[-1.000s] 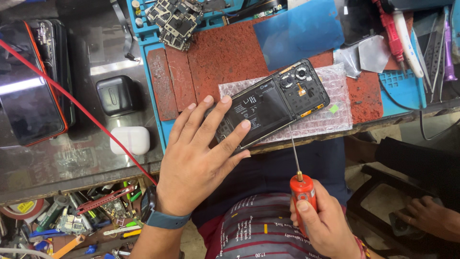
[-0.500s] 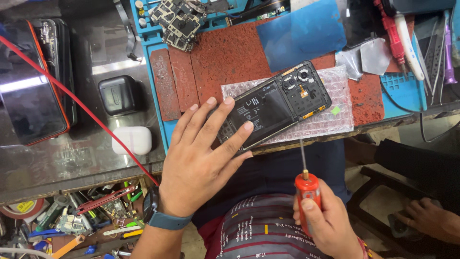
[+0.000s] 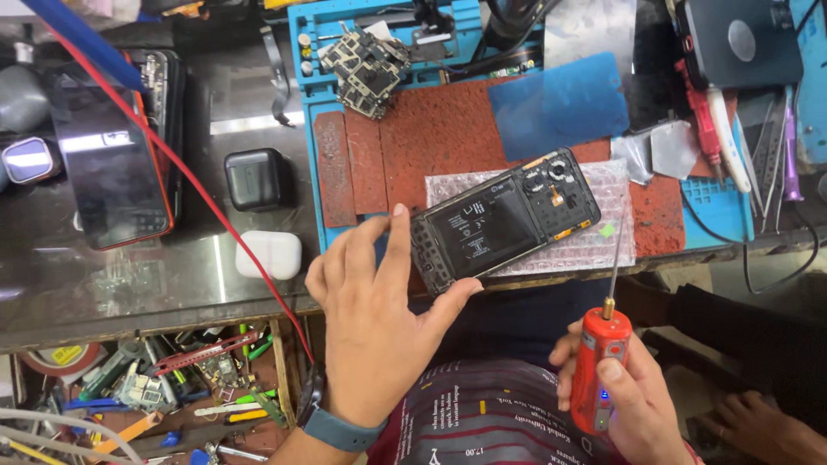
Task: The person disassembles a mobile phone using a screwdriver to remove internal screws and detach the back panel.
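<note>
Bright overhead light; glare on steel bench (image 3: pixel 129 284); sharp focus, edges slightly distorted.

red mat (image 3: pixel 439 142) bare above opened phone (image 3: pixel 504 220); circuit boards (image 3: pixel 366 69) crowd its top

head cam | looks steeply down | close over workbench (image 3: pixel 172 284) edge and lap | single view

My left hand (image 3: pixel 379 331) and right hand (image 3: pixel 624 396) are both bare, with no gloves or sleeves. A blue-grey band (image 3: pixel 340 428) wraps my left wrist, probably a watch strap. My shirt (image 3: pixel 491 413) is dark with maroon stripes and pale print.
</note>
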